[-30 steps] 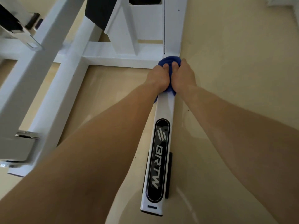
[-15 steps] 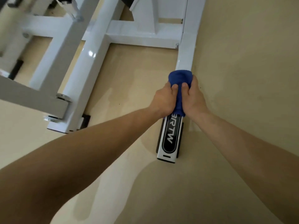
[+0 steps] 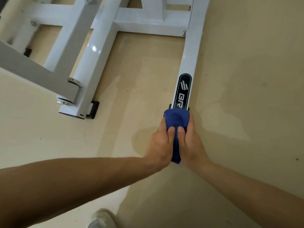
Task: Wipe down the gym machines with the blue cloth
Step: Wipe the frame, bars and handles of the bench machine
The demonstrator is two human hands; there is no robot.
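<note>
Clamping the blue cloth (image 3: 176, 118) between them, the left grip (image 3: 160, 143) and right grip (image 3: 191, 142) sit side by side, both holding it, thumbs on top and fingers down its sides. The cloth is wrapped over the near end of the gym machine's white base bar (image 3: 190, 55) and covers the lower part of its black label (image 3: 184, 86), where "BR" shows. A parallel white bar (image 3: 92, 63) lies to the left on the beige floor (image 3: 246, 96). A pale shoe (image 3: 100, 218) shows at the bottom edge.
</note>
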